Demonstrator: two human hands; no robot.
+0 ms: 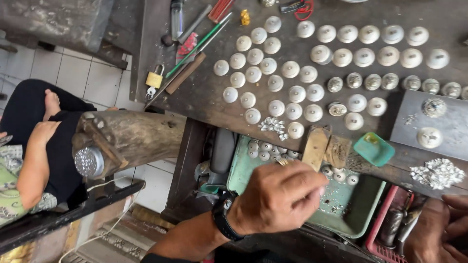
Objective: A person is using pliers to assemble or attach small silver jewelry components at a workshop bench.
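My left hand (278, 199), with a black watch on the wrist, hovers as a closed fist over a green tray (360, 214) that hangs under the bench edge. Small silver domes (263, 148) lie in the tray. A brass-coloured bit (282, 161) shows just above the knuckles; I cannot tell whether the hand holds it. My right hand (438, 229) is at the lower right corner, fingers loosely curled, partly cut off by the frame edge, beside a red basket (385, 243) of tools.
Several rows of silver dome caps (292, 92) cover the dark wooden bench (195, 92). Files and a padlock (154, 79) lie at its left. A teal scoop (374, 148), silver scraps (438, 173) and a grey plate (453, 124) sit right. Another person (34, 146) sits left, by a wooden stump (131, 136).
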